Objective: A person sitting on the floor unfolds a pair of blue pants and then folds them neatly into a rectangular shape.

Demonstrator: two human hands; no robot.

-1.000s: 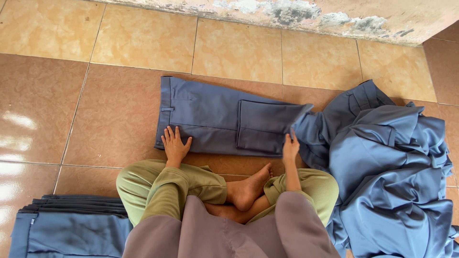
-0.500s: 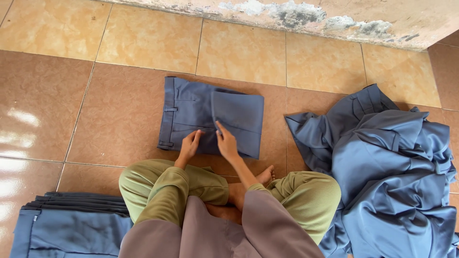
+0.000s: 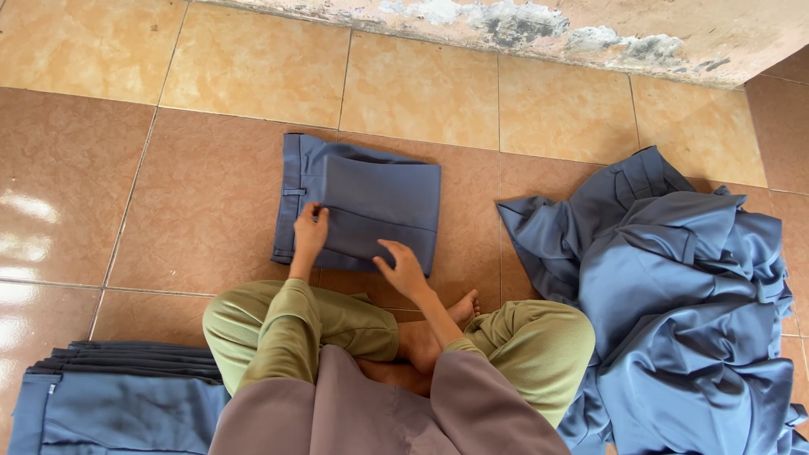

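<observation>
Trousers of slate-blue cloth, folded into a compact rectangle (image 3: 362,202), lie on the brown tiled floor (image 3: 202,202) just before a person sitting cross-legged in olive-green trousers, whose face and upper body are out of view. The left hand (image 3: 309,233) rests with fingers curled on the fold's near left edge; whether it pinches the cloth cannot be told. The right hand (image 3: 403,268) lies flat and open on the near right corner. Half a second earlier both hands lay close together at the middle of the near edge. One stack of folded blue garments (image 3: 109,396), cut off at the lower left, and one loose heap of blue garments (image 3: 683,295), cut off at right, flank the person; pieces cannot be counted.
</observation>
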